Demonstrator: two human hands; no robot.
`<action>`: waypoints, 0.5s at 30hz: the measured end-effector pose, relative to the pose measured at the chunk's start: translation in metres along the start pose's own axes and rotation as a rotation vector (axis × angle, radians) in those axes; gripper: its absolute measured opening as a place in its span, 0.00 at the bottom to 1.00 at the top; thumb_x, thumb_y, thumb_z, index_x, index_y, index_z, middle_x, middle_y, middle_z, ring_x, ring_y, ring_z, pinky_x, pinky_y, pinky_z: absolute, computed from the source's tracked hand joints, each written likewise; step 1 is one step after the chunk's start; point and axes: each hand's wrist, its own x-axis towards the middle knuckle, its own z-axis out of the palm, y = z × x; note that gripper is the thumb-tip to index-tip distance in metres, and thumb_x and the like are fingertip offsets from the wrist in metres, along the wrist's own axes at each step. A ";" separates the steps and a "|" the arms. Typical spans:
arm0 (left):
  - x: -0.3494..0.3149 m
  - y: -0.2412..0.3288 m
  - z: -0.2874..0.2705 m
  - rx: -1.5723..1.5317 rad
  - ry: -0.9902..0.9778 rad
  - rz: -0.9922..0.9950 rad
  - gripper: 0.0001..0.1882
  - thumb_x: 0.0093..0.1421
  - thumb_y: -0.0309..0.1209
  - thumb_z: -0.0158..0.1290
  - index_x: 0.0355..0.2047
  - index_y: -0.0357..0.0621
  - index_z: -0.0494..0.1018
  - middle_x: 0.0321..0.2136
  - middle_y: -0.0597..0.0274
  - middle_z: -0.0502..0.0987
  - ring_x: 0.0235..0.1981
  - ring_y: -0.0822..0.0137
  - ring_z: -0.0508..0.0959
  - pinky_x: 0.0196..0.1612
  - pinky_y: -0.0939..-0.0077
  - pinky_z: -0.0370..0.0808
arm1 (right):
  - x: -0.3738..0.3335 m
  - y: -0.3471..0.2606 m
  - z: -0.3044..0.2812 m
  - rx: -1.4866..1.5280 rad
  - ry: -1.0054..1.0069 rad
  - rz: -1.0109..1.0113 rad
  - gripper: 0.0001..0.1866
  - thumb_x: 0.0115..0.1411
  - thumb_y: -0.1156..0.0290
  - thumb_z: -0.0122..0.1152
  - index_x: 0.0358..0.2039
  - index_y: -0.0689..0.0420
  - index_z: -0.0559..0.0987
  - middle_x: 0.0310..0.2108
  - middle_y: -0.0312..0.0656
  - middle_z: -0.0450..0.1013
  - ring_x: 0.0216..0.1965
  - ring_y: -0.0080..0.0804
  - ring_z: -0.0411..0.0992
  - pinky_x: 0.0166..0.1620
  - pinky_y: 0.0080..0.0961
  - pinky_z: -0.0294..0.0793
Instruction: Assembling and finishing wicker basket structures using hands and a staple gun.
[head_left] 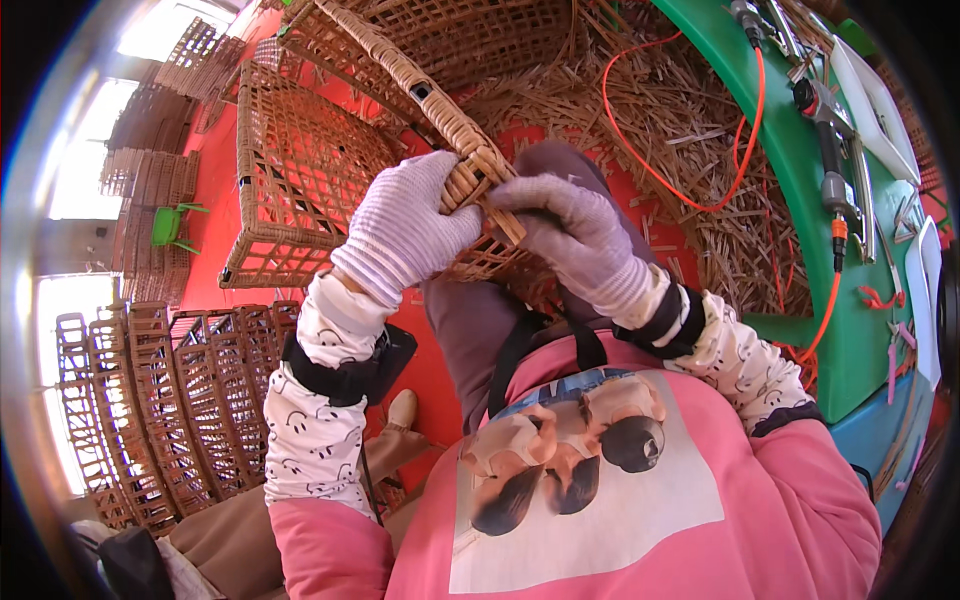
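Left hand (405, 225): fingers curled round the braided basket rim (468, 138), thumb lying in along the near side, so a closed hold. Right hand (580, 240): fingers bent, index finger reaching to the loose strip end (513, 228) at the lower end of the rim; gap to the thumb looks small, but can't tell if the strip is actually pinched (tips partly hidden). Pose: left forearm runs up from lower left, hand angled right; right forearm comes in from lower right, hand pointing left. Both gloved, almost meeting at the rim, above the person's lap. Rim slants from top left down to the hands. Lattice panel (305, 165) sits just left; can't tell if it's the same basket. Green table (800, 290) on the right carries a power tool (828, 130); scrap strips (700, 150) litter the red floor (205, 255)
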 end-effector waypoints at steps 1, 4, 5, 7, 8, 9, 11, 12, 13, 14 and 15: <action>0.001 -0.002 0.000 -0.046 -0.012 0.015 0.20 0.42 0.36 0.55 0.34 0.35 0.71 0.27 0.43 0.73 0.31 0.47 0.74 0.34 0.62 0.72 | 0.003 0.003 -0.001 -0.160 -0.057 -0.095 0.11 0.53 0.84 0.51 0.37 0.62 0.75 0.30 0.36 0.73 0.33 0.21 0.70 0.39 0.17 0.70; 0.001 -0.005 -0.003 -0.285 -0.102 -0.007 0.18 0.44 0.32 0.54 0.34 0.33 0.70 0.25 0.46 0.74 0.28 0.46 0.74 0.32 0.63 0.72 | 0.006 0.006 -0.007 -0.072 -0.105 0.058 0.09 0.54 0.81 0.53 0.36 0.62 0.76 0.30 0.38 0.73 0.33 0.20 0.70 0.38 0.17 0.70; 0.002 -0.003 -0.006 -0.451 -0.151 -0.043 0.17 0.45 0.30 0.53 0.34 0.32 0.70 0.25 0.48 0.74 0.27 0.46 0.74 0.32 0.63 0.73 | 0.006 0.007 -0.009 0.004 -0.122 0.118 0.09 0.54 0.81 0.53 0.37 0.62 0.76 0.29 0.38 0.74 0.32 0.20 0.70 0.37 0.17 0.70; 0.003 -0.005 -0.017 -0.468 -0.239 -0.126 0.15 0.46 0.26 0.53 0.35 0.33 0.70 0.27 0.50 0.75 0.28 0.47 0.75 0.32 0.64 0.73 | 0.006 0.010 -0.005 0.110 -0.114 0.166 0.08 0.55 0.79 0.53 0.36 0.63 0.76 0.29 0.39 0.74 0.31 0.20 0.70 0.36 0.17 0.71; 0.005 -0.014 -0.016 -0.314 -0.212 0.130 0.15 0.46 0.26 0.53 0.36 0.34 0.70 0.28 0.51 0.75 0.29 0.49 0.75 0.32 0.64 0.73 | 0.006 0.007 -0.002 0.064 -0.074 0.189 0.08 0.55 0.77 0.54 0.36 0.63 0.76 0.28 0.39 0.74 0.30 0.20 0.70 0.35 0.17 0.71; 0.007 -0.023 -0.014 -0.155 -0.183 0.383 0.14 0.46 0.26 0.53 0.36 0.36 0.71 0.30 0.51 0.75 0.30 0.50 0.75 0.33 0.65 0.73 | 0.006 0.005 0.001 0.018 -0.035 0.213 0.08 0.55 0.76 0.54 0.35 0.64 0.76 0.27 0.39 0.74 0.28 0.20 0.70 0.35 0.17 0.71; 0.009 -0.033 -0.009 -0.024 0.066 0.648 0.13 0.48 0.27 0.51 0.36 0.38 0.71 0.32 0.51 0.75 0.33 0.51 0.75 0.34 0.65 0.73 | 0.003 0.007 0.006 0.003 0.003 0.208 0.08 0.54 0.75 0.55 0.35 0.64 0.76 0.26 0.39 0.74 0.28 0.20 0.70 0.34 0.17 0.71; 0.011 -0.036 -0.010 0.007 0.048 0.678 0.12 0.52 0.27 0.49 0.37 0.36 0.71 0.31 0.51 0.75 0.30 0.57 0.76 0.33 0.69 0.74 | 0.002 0.008 0.009 -0.014 0.042 0.203 0.09 0.54 0.73 0.56 0.34 0.64 0.76 0.25 0.39 0.74 0.28 0.19 0.71 0.34 0.16 0.71; 0.014 -0.034 -0.009 0.031 0.027 0.714 0.11 0.56 0.28 0.48 0.37 0.34 0.70 0.30 0.51 0.74 0.27 0.62 0.76 0.31 0.72 0.74 | 0.002 0.009 0.009 -0.016 0.046 0.204 0.09 0.54 0.73 0.56 0.34 0.64 0.76 0.25 0.39 0.74 0.28 0.19 0.71 0.34 0.16 0.71; 0.013 -0.031 -0.009 -0.087 -0.082 0.539 0.10 0.56 0.26 0.48 0.37 0.34 0.71 0.32 0.49 0.75 0.26 0.60 0.76 0.31 0.73 0.74 | 0.002 0.010 0.009 -0.011 0.083 0.214 0.09 0.53 0.73 0.57 0.34 0.63 0.76 0.24 0.39 0.74 0.27 0.19 0.71 0.33 0.16 0.71; 0.013 -0.027 -0.010 -0.089 -0.083 0.540 0.10 0.56 0.26 0.48 0.37 0.34 0.71 0.32 0.49 0.75 0.26 0.60 0.76 0.31 0.73 0.74 | 0.003 0.012 0.009 -0.006 0.120 0.224 0.09 0.52 0.72 0.57 0.33 0.63 0.77 0.23 0.39 0.74 0.26 0.19 0.71 0.31 0.16 0.71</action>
